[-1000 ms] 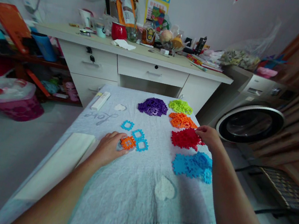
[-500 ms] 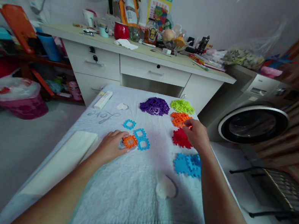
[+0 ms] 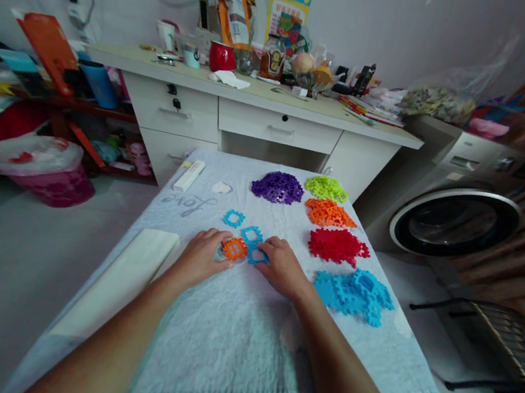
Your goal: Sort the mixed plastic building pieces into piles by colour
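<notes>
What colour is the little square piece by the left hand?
Orange; the small square plastic piece shows best in the head view.

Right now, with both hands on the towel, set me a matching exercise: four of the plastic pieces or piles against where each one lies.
Things:
1. purple pile
2. lime-green pile
3. red pile
4. single orange piece

Places:
a. between the orange pile and the blue pile
b. at the fingertips of the left hand
c. farthest back on the right
d. just left of the lime-green pile

Pairs: 1-d, 2-c, 3-a, 4-b.
</notes>
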`<state>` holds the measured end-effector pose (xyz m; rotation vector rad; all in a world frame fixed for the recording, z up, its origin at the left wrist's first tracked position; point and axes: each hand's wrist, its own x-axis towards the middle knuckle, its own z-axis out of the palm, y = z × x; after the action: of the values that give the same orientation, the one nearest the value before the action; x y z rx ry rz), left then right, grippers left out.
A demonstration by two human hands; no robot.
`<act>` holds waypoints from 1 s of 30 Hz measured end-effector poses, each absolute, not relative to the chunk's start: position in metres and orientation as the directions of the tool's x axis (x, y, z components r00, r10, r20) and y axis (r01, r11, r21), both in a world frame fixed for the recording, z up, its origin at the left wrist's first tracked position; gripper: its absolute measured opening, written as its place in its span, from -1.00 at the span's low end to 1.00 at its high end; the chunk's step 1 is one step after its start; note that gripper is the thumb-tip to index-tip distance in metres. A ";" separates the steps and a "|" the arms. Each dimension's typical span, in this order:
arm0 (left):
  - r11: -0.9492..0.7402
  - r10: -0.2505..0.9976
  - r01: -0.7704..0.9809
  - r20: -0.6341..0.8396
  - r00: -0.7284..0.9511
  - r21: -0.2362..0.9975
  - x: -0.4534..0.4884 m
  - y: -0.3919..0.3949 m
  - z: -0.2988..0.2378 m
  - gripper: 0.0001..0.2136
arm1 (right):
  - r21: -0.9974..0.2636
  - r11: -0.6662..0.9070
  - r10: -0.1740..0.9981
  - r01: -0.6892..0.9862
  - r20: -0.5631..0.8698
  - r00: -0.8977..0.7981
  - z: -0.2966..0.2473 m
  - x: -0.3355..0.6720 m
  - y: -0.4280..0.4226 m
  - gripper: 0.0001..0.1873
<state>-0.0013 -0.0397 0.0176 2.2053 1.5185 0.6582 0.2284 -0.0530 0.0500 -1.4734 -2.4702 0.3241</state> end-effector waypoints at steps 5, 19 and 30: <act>-0.357 0.933 0.760 0.169 0.318 0.543 -0.002 -0.039 0.015 -0.51 | -0.333 0.446 0.890 0.831 0.069 -0.450 0.053 0.232 -0.053 -0.80; -0.369 0.929 0.767 0.175 0.328 0.525 -0.003 -0.039 0.014 -0.55 | -0.599 0.076 0.964 0.797 0.249 0.095 0.115 0.366 -0.093 -0.71; -0.361 0.932 0.780 0.168 0.321 0.511 -0.003 -0.037 0.012 -0.54 | -0.852 -0.158 0.935 0.499 0.034 0.353 0.085 0.436 -0.117 -0.54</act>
<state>-0.0029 -0.0367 0.0115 2.2560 1.5290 0.6301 0.4364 -0.1169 0.0851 -1.7949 -1.2661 0.6688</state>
